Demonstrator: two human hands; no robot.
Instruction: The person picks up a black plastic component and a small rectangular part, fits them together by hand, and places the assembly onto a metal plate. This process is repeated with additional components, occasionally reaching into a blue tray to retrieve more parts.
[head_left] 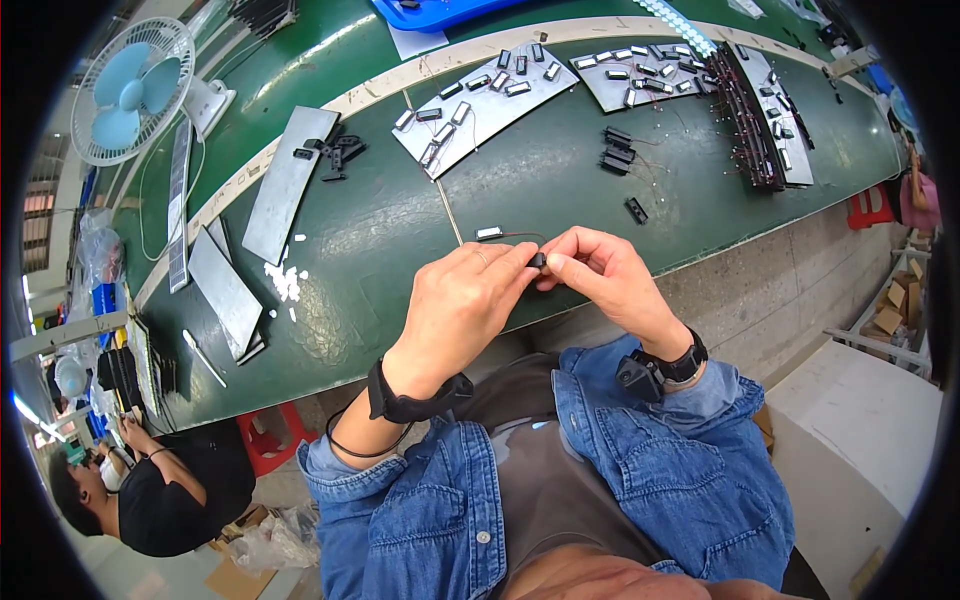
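My left hand (pixel 462 298) and my right hand (pixel 608 278) meet over the near edge of the green table. Pinched between their fingertips is a small black part (pixel 538 260), mostly covered by the fingers. Just beyond my left fingers lies a small black module with a white top (pixel 489 233), its thin wire running toward my hands. A loose black rectangular housing (pixel 636 210) rests past my right hand. Farther off sits a short row of similar black housings (pixel 618 150) with thin wires.
Metal plates (pixel 490 100) bearing several white-topped modules stand at the back. A dark wire bundle (pixel 745 125) lies at right. At left are bare plates (pixel 285 190), white bits (pixel 285 282), a white pen-like tool (pixel 204 358) and a fan (pixel 135 90). Another person (pixel 165 490) sits at far left.
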